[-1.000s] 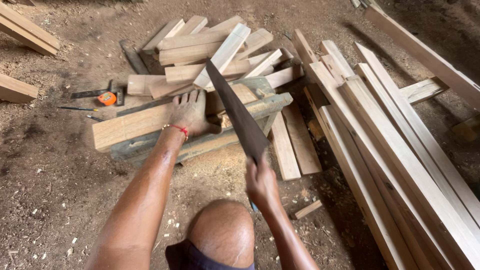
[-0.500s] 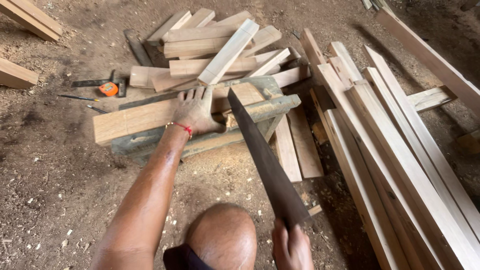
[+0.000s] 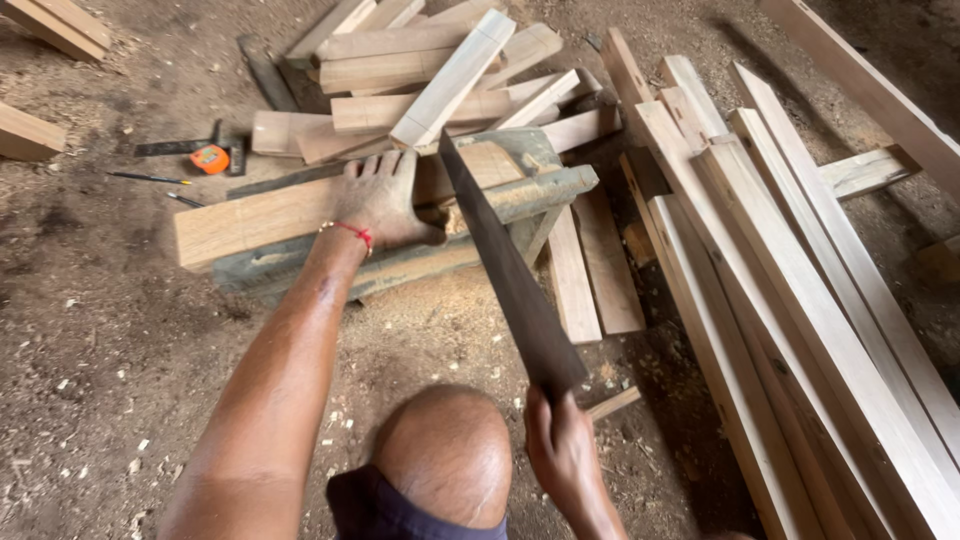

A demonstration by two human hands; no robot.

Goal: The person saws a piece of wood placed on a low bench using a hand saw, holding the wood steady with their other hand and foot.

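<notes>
- Head view, closest in: a bare knee (image 3: 445,455), and beside it the right hand (image 3: 565,455) wrapped tight around the handle of a dark hand saw (image 3: 505,265).
- The saw blade slants up to the wood plank (image 3: 270,220) and sits in a cut.
- The left hand (image 3: 385,200) lies flat with fingers spread, pressing the plank onto a greenish stand (image 3: 540,190).
- Sawing looks to be underway; the next stroke needs the plank held steady.
- Farther back lie cut wood pieces (image 3: 420,60) and an orange tape measure (image 3: 209,159).

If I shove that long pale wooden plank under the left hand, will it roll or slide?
The long pale wooden plank looks flat-faced, so it would probably slide rather than roll. It seems stiff. The left hand pressing down likely keeps it steady.
</notes>
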